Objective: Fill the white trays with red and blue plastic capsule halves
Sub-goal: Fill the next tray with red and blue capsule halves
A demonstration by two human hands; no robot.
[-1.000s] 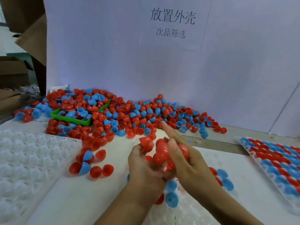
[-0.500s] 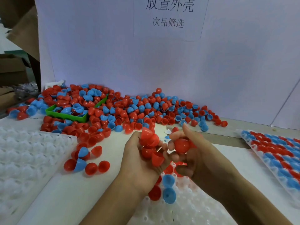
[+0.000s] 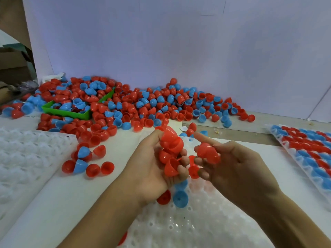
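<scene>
Red capsule halves fill our left hand (image 3: 154, 165), a nested bunch (image 3: 171, 153) gripped with the fingers (image 3: 182, 171) curled round them. Our right hand (image 3: 238, 165) pinches a single red half (image 3: 208, 153) between thumb and curled fingers, index finger stretched forward. Both hands are just above the white tray (image 3: 197, 221) in front of us, where a blue half (image 3: 180, 199) and a red one (image 3: 163, 197) already sit in its near pockets. A big heap of red and blue halves (image 3: 143, 106) lies on the tabletop (image 3: 59, 197) against the white wall, spilling over a green bin (image 3: 71, 111). To the right lies a filled tray (image 3: 308, 149); to the left an unfilled white tray (image 3: 26, 158)
</scene>
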